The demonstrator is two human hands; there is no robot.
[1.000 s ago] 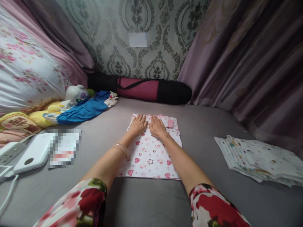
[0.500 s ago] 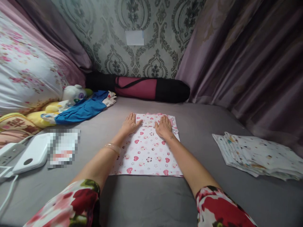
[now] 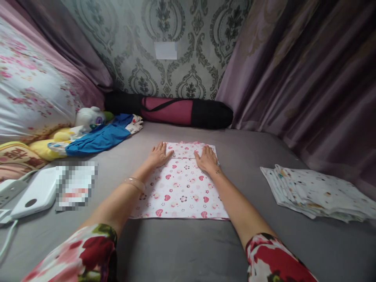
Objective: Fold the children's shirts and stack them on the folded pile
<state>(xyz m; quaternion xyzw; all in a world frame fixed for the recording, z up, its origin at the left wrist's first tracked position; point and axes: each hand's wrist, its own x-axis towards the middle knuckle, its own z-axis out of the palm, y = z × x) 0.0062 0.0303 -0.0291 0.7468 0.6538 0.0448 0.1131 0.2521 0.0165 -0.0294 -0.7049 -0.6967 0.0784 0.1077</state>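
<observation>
The two hands have just parted: a second ago they lie side by side near the middle of the far end of a white cotton cloth printed with pink hearts and small flowers [image 3: 182,188], and now each rests at one side of it. The left hand [image 3: 158,156] is palm down at the far left corner of the cloth, its fingers straight and close together, its thumb stretched inward over the print; whether the fingertips lie on the cloth or just off its edge is hard to tell. The right hand [image 3: 208,159] is flat on the far right part, fingers slightly spread, thumb also pointing inward. Neither pinches anything. The cloth lies flat and roughly square in the middle of the grey sheet-covered bed [image 3: 176,250], short of the bed's far edge, where a long black and maroon fabric bag [image 3: 167,111] runs. With the hands apart, the far band of the cloth shows between them, bounded by a crosswise line that may be a fold or a seam; the band looks smooth, which suggests that the outward sweep has flattened it. The cloth's near edge lies nearly straight, clear of both hands.
</observation>
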